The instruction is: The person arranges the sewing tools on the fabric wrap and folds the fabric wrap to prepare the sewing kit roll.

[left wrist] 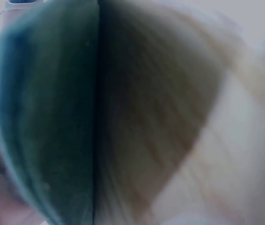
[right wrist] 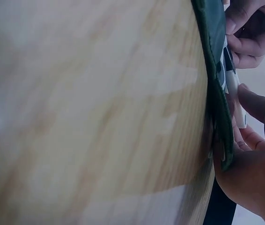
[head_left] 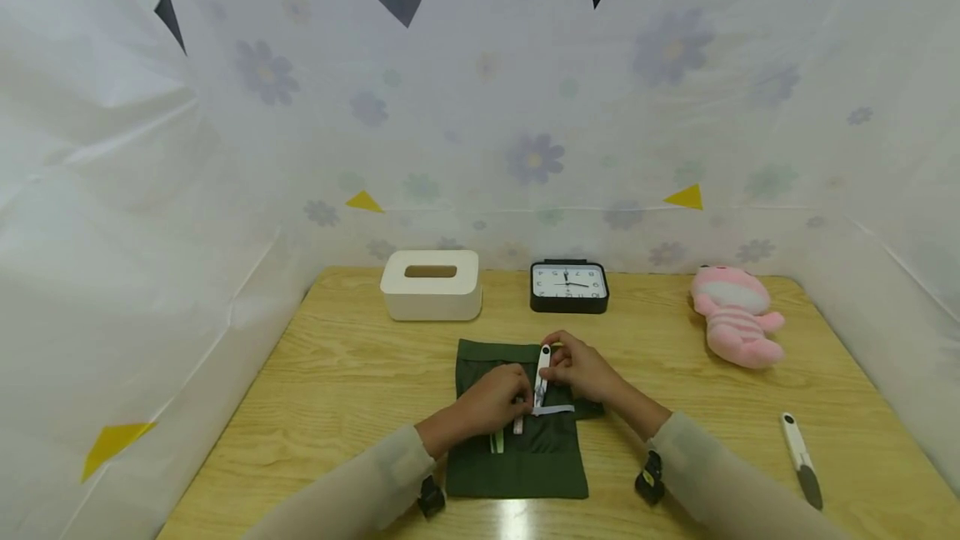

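Observation:
A dark green cloth tool roll [head_left: 517,473] lies unfolded on the table, with slim tools, one of them light green [head_left: 497,441], in its pockets. My right hand [head_left: 587,369] pinches the white handle [right wrist: 234,91] of a slim tool [head_left: 543,361], which points down toward a pale strip [head_left: 555,410] on the roll. My left hand [head_left: 495,397] has curled fingers at the left end of that strip and seems to pinch the pocket edge there. The tool's lower end is hidden by the pocket and fingers. Green cloth [left wrist: 62,112] fills much of the left wrist view.
A white-handled tool with a grey end [head_left: 801,461] lies at the right. Along the back stand a cream tissue box [head_left: 431,302] and a black clock [head_left: 570,304], with a pink plush toy [head_left: 735,332] at the back right. Patterned white sheeting surrounds the wooden table [head_left: 337,373].

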Available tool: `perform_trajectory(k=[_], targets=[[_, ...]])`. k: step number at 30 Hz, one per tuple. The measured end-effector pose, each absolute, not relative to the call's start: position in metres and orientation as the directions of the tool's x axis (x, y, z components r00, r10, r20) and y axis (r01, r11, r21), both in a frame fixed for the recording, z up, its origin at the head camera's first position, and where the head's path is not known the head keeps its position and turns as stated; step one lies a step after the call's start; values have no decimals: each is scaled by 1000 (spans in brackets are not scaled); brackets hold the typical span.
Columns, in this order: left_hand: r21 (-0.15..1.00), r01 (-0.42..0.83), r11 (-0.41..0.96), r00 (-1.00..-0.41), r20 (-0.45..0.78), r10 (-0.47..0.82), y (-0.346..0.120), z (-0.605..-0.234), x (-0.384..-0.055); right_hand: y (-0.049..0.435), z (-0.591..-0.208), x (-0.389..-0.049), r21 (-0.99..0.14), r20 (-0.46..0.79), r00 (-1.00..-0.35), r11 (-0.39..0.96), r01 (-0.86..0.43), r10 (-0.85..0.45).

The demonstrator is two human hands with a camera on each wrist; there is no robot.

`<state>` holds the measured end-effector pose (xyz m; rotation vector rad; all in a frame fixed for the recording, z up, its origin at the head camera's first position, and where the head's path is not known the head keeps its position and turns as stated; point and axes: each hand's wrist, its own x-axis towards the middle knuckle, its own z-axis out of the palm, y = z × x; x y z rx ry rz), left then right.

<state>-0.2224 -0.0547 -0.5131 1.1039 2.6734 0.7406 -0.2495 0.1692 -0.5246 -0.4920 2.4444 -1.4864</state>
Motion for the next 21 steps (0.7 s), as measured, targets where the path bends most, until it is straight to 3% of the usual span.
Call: perform_trajectory(k=[21], targets=[[508,606,612,-718,20,695,-56,-509,-221,164,-520,-245,-853,-28,-865,463,-241,-501]])
